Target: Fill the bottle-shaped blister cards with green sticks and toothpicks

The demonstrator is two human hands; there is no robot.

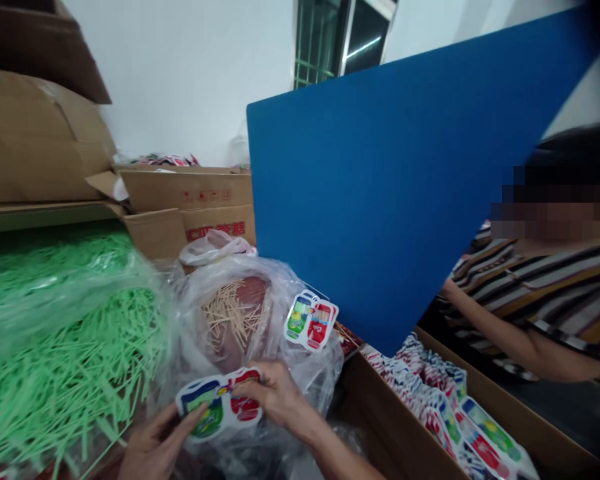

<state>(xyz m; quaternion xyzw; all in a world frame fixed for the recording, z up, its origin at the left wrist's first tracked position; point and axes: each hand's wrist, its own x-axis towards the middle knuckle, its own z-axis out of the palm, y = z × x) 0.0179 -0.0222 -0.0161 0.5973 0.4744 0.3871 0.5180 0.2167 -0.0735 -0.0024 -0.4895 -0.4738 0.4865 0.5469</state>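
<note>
At the near side of the clear plastic bag [187, 327] of pale sticks [230, 313], we hold a can-shaped printed cutout [222, 408], our left hand [155, 441] pinching its green end, our right hand [276, 395] its red end.

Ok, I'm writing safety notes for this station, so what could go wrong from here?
The pale sticks lie loose and crisscrossed within the clear plastic, so a snag could scatter them. The nearby cutout seems to rest on that plastic and might slide off. The held cutout, gripped by the left hand and right hand, might crease if they pull unevenly.
</note>
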